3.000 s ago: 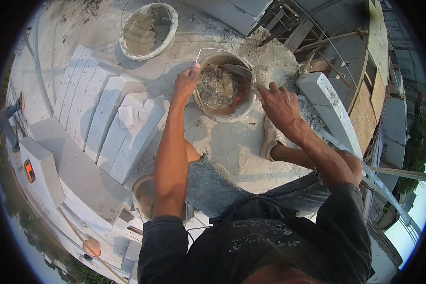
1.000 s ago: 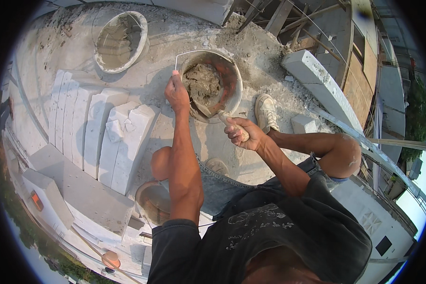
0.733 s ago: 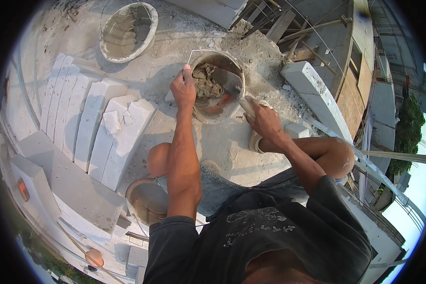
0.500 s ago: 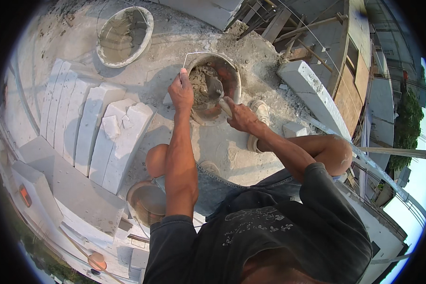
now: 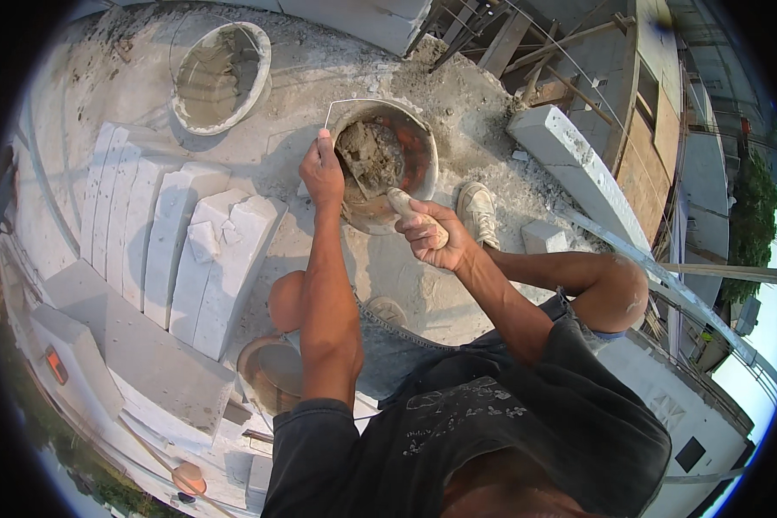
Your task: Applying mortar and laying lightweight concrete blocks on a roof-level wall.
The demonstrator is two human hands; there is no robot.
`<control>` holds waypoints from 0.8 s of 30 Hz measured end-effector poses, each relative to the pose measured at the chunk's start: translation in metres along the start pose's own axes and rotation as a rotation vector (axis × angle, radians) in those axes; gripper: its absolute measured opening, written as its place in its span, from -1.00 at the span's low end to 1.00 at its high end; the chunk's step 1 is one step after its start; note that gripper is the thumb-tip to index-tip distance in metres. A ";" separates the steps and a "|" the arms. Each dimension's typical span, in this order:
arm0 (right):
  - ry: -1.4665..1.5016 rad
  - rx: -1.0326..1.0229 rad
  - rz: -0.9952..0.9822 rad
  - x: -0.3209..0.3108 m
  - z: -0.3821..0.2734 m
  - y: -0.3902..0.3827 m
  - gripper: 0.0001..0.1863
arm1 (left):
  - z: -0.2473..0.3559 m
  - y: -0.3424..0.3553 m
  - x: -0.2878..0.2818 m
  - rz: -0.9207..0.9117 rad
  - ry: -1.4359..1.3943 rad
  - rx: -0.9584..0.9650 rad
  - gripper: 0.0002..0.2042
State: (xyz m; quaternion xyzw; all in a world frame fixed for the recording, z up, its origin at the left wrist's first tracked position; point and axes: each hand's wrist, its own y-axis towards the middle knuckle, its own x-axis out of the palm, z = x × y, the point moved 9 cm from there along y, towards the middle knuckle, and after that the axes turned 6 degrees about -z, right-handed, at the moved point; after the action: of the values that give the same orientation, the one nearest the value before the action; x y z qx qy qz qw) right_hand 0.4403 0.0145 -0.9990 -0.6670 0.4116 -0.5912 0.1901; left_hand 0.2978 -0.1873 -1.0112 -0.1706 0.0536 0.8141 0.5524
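A bucket [image 5: 429,186] of grey mortar [image 5: 373,151] stands on the ground in front of me, its inner wall partly reddish. My left hand [image 5: 322,175] is closed on the bucket's thin wire handle [image 5: 329,114] at the left rim. My right hand [image 5: 434,237] wraps round the pale handle of a trowel [image 5: 401,204], just over the bucket's near right edge. The trowel's blade reaches into the bucket and is hard to tell from the mortar.
Pale blocks [image 5: 177,237] stand in a row at left, with broken pieces on top. A second mortar bucket [image 5: 263,73] is at far left, and another bucket [image 5: 272,371] stands by my left elbow. A long block [image 5: 578,168] and timber scaffolding [image 5: 570,86] lie to the right.
My right hand has drawn back toward me, turning so the trowel handle now points up and left. The left hand still grips the wire handle, with the bucket slightly shifted in view.
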 end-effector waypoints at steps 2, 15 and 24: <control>-0.149 0.014 0.078 0.008 -0.014 -0.020 -0.57 | 0.000 -0.005 -0.004 0.009 -0.005 -0.002 -0.54; -2.742 -0.107 0.521 0.032 -0.123 -0.025 -0.36 | 0.042 -0.024 0.025 -0.230 0.169 0.159 -0.60; -1.796 0.247 0.343 -0.055 -0.086 -0.004 -0.37 | 0.042 -0.018 0.031 -0.114 0.034 0.116 -0.60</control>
State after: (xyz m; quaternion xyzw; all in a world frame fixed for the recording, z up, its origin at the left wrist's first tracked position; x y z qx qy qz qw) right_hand 0.3627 0.0793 -1.0109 -0.7802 0.1367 0.1446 0.5931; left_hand 0.2945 -0.1419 -0.9808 -0.1547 0.1002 0.7739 0.6059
